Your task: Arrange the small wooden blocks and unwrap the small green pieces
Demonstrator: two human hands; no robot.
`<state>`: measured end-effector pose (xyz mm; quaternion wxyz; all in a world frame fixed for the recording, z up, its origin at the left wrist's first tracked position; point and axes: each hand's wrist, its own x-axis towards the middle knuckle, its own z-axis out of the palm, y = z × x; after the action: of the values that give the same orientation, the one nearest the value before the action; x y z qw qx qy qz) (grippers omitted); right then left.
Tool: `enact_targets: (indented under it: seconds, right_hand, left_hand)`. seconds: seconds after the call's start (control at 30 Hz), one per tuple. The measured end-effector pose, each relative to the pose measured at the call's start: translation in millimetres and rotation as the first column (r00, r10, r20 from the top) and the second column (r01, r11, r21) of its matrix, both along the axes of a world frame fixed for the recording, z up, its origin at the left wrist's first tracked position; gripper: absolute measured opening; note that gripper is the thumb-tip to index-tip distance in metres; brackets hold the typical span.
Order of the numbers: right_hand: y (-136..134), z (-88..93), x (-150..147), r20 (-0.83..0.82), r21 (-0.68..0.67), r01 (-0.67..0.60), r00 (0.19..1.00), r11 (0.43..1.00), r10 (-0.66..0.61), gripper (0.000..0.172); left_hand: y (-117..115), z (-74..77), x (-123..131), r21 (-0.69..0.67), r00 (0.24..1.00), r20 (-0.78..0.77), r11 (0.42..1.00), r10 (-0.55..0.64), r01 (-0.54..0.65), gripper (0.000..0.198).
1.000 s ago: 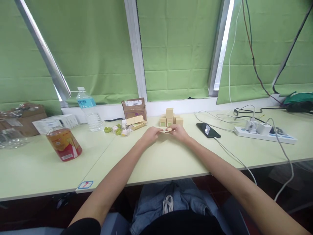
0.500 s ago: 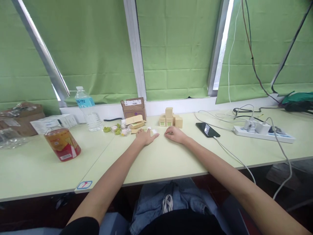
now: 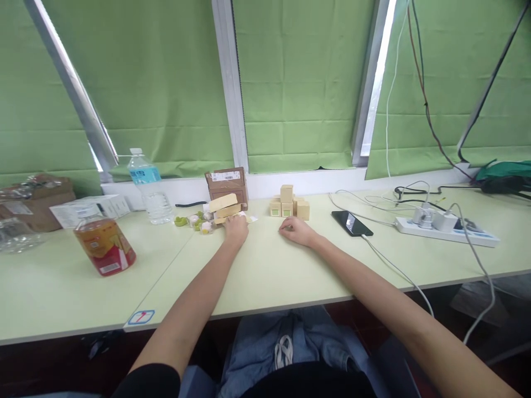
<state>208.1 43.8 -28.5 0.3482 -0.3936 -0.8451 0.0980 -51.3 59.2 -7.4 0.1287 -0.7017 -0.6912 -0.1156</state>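
Observation:
My left hand (image 3: 236, 228) is at the front of a pile of flattened tan cardboard boxes (image 3: 224, 203), its fingers bunched against the lowest box; the fingertips are partly hidden. Just left of the pile lie several green pieces (image 3: 181, 221) and small wrapped white-and-pink items (image 3: 206, 227). A white slip of paper (image 3: 253, 219) sticks out to the right of this hand. My right hand (image 3: 295, 230) rests on the table with its fingers curled in, and nothing shows in them. Right behind it stands a small stack of tan cube boxes (image 3: 286, 193), some with green labels.
A brown carton (image 3: 226, 183) stands behind the pile. To the left are a water bottle (image 3: 149, 188), a drink bottle with reddish label (image 3: 105, 246) and white boxes (image 3: 89, 209). On the right are a phone (image 3: 352, 223) on a cable and a power strip (image 3: 446, 232).
My left hand has slid left from lying flat with thumb spread to bunched fingers at the pile. The flattened boxes have shifted a little left and bunched up. The right hand stays put.

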Motion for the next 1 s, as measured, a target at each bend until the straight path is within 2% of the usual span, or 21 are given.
enact_targets:
  seconds: [0.07,0.17,0.3,0.37,0.5,0.63,0.73,0.83,0.93,1.0]
  right_hand:
    - [0.0,0.2,-0.6,-0.001,0.006,0.001,1.0,1.0,-0.001,0.014]
    - [-0.4,0.8,-2.2,-0.002,0.011,0.007,1.0,1.0,-0.007,0.014]
    - [0.0,0.8,-3.1,-0.013,0.035,0.031,0.999,0.999,-0.031,0.018]
    - [0.8,0.9,-2.4,-0.025,0.046,0.074,0.997,0.996,-0.073,0.018]
    - [4.2,3.1,3.6,-0.091,0.125,0.249,0.967,0.96,-0.239,0.02]
    - [11.6,4.3,16.9,-0.111,0.275,0.435,0.9,0.858,-0.421,0.03]
    - [19.6,0.4,27.1,-0.08,0.311,0.508,0.856,0.803,-0.511,0.046]
    - [24.8,-4.3,33.5,-0.011,0.237,0.51,0.852,0.827,-0.523,0.058]
    - [24.2,-3.4,36.0,0.039,0.169,0.488,0.865,0.856,-0.5,0.043]
    - [22.1,0.2,36.4,0.027,0.193,0.471,0.875,0.861,-0.484,0.032]
  left_hand:
    - [-7.0,2.1,5.9,0.108,0.992,-0.06,0.988,-0.107,0.113,0.034]
    - [-15.8,1.4,22.5,0.188,0.939,-0.119,0.922,-0.322,0.34,0.033]
    - [-23.7,-6.2,48.5,0.009,0.776,-0.053,0.777,-0.628,0.63,0.031]
    - [-26.5,-10.8,57.2,-0.031,0.759,-0.031,0.76,-0.65,0.65,0.033]
    - [-30.3,-15.1,61.2,-0.027,0.783,-0.053,0.785,-0.62,0.619,0.036]
    - [-31.2,-13.5,58.2,-0.032,0.777,-0.05,0.779,-0.627,0.627,0.034]
    - [-30.9,-12.6,57.6,-0.044,0.776,-0.052,0.778,-0.628,0.627,0.035]
    - [-30.6,-13.3,57.8,-0.038,0.775,-0.044,0.776,-0.631,0.63,0.034]
    - [-30.2,-14.5,57.8,-0.033,0.771,-0.036,0.772,-0.636,0.635,0.034]
    - [-30.0,-14.8,58.1,-0.034,0.772,-0.037,0.772,-0.635,0.634,0.034]
